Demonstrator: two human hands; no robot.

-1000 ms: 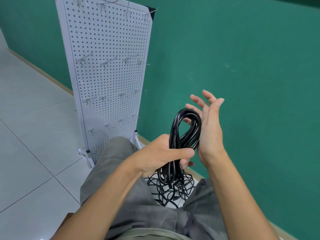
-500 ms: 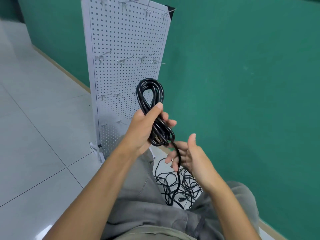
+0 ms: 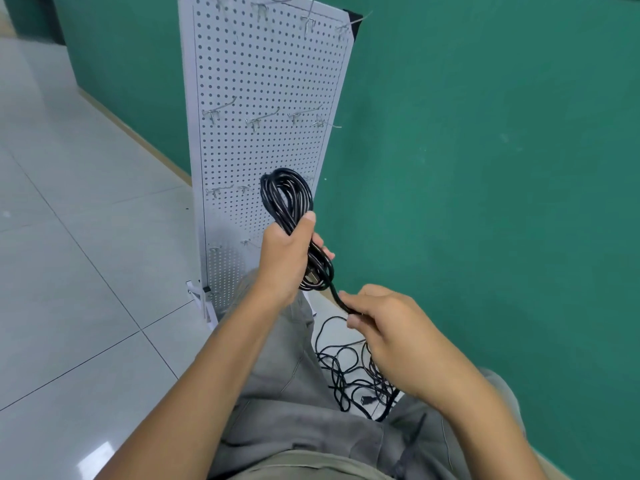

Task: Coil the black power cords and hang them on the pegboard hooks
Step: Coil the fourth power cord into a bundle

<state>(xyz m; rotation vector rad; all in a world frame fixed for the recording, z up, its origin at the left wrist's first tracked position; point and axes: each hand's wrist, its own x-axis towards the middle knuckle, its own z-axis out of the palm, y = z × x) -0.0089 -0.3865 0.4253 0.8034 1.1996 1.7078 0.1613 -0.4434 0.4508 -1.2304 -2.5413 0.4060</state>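
Left hand: the left hand (image 3: 282, 261) gripped the coiled cord (image 3: 289, 202) at mid-frame, thumb pressed along the bundle, fingers curled round behind it.
Right hand: the right hand (image 3: 384, 323) pinched the loose tail (image 3: 337, 299) of that cord just below the coil, fingers curled round it; half a second earlier it was spread open under the bundle, not holding the tail.
Coiled cord: held upright, its top loop overlapping the lower middle of the pegboard (image 3: 266, 81); whether it touched the board could not be told. It sat at roughly the same height against the board as before.
Loose cords: a tangled pile of black cords (image 3: 356, 372) lay on the floor between the person's knees, low centre of frame, same as before.
Pegboard: white, standing against the green wall (image 3: 485, 168), upper centre; metal hooks (image 3: 263, 117) in rows, all bare.
View change: the board appeared further right and more central than one second ago.
Floor: light tiles (image 3: 69, 271) at left.
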